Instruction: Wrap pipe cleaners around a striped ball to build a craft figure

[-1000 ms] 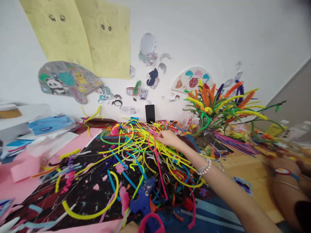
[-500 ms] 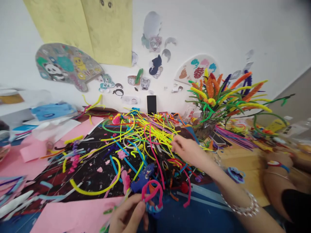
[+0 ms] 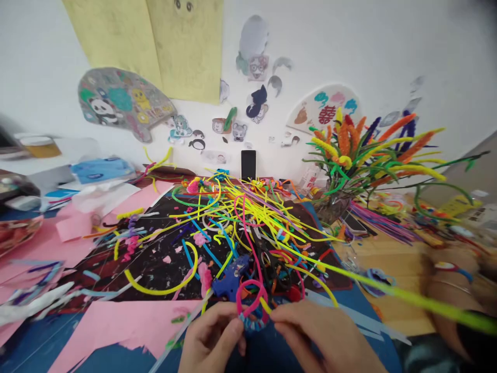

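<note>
Low in the middle, my left hand (image 3: 215,336) pinches a ring of pink and blue pipe cleaners (image 3: 250,324) between thumb and fingers. Beside it, my right hand (image 3: 310,331) is closed on a yellow pipe cleaner (image 3: 265,304), whose short end reaches the pink loop; whether it passes through the loop I cannot tell. A long yellow strand (image 3: 388,287), blurred, sweeps past to the right edge. Just behind the ring lies a blue glue gun (image 3: 233,277). Black-handled scissors (image 3: 277,269) lie partly buried among the strands.
A heap of yellow pipe cleaners (image 3: 256,204) covers the table's middle. Pink paper (image 3: 116,329) lies front left. A vase of pipe-cleaner flowers (image 3: 334,202) stands at right, near another person's arm (image 3: 450,285). A phone (image 3: 248,165) leans against the wall.
My right hand has come back from the yellow heap to the pink and blue ring, bringing a yellow pipe cleaner. My left hand still holds the ring. The view has shifted slightly.
</note>
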`<action>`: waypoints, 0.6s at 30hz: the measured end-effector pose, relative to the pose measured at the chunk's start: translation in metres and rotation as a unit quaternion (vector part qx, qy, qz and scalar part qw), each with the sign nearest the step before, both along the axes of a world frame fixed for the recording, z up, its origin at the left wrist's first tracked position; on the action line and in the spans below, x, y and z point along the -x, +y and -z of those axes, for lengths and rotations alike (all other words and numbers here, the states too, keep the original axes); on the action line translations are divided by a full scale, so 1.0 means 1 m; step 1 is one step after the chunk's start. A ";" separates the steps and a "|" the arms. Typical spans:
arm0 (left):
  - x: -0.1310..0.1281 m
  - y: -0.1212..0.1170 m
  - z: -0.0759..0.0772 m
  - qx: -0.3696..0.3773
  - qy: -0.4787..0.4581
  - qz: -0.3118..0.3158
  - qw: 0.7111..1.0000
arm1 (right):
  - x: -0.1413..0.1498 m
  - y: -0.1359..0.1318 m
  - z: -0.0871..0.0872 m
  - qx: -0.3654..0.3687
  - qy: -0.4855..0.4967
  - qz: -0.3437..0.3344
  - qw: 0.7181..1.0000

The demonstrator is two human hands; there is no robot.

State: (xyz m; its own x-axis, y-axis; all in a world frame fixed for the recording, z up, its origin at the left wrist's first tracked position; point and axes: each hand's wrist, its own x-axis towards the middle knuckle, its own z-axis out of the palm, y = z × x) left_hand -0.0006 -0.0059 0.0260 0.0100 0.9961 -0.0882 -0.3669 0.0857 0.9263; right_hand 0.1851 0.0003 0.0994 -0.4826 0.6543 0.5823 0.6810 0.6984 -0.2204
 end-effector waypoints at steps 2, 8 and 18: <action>0.003 0.000 0.003 -0.015 -0.004 0.012 1.000 | 0.003 -0.005 0.006 0.007 0.013 0.003 1.000; -0.002 -0.003 -0.003 -0.015 -0.018 -0.020 1.000 | 0.004 -0.009 0.013 0.004 0.038 0.029 0.999; -0.003 -0.005 -0.003 0.015 -0.005 -0.042 0.999 | -0.028 0.024 -0.014 0.001 0.135 0.082 0.987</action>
State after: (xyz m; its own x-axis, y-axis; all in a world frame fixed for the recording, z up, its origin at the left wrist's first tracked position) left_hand 0.0027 -0.0112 0.0294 -0.0734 0.9902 -0.1186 -0.3836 0.0817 0.9199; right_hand 0.2134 0.0243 0.1136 -0.1966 0.7115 0.6746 0.7009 0.5831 -0.4108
